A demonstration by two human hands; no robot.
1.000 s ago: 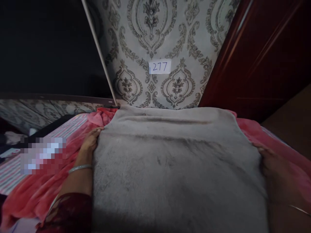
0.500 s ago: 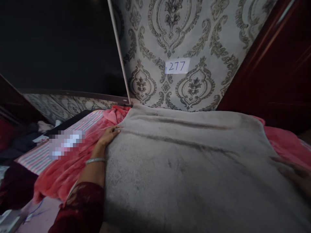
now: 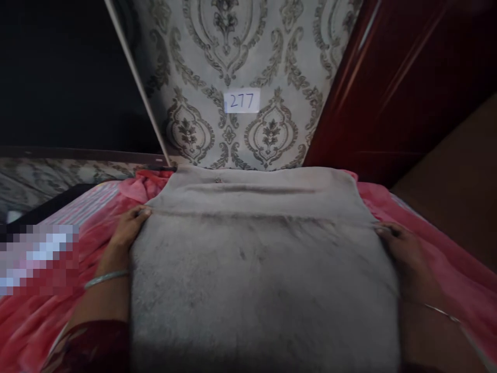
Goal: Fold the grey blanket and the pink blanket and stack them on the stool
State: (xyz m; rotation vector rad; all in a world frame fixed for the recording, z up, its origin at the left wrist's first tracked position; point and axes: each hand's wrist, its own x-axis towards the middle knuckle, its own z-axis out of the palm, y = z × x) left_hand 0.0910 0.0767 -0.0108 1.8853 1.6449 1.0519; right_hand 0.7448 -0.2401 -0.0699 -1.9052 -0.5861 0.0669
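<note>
A grey towel (image 3: pixel 256 269) with dark smudges and a few creases lies spread out in front of me, its far edge by the papered wall. My left hand (image 3: pixel 130 228) pinches its left side edge. Opposite, my right hand (image 3: pixel 399 246) is closed on the right side edge, with the fingers curled and partly in shadow. A taut crease runs across the towel between both hands. Under and beside it is a pink-red plush blanket (image 3: pixel 438 248).
A large dark screen (image 3: pixel 70 77) stands at the upper left. On the patterned wallpaper (image 3: pixel 272 132) is a paper label (image 3: pixel 242 100) reading 277. A dark red glossy wooden panel (image 3: pixel 373 103) rises at the right. Striped fabric (image 3: pixel 91 204) shows at the left.
My right hand has moved onto the towel's right edge and closed on it. The crease between my hands has straightened. The view has turned to the right.
</note>
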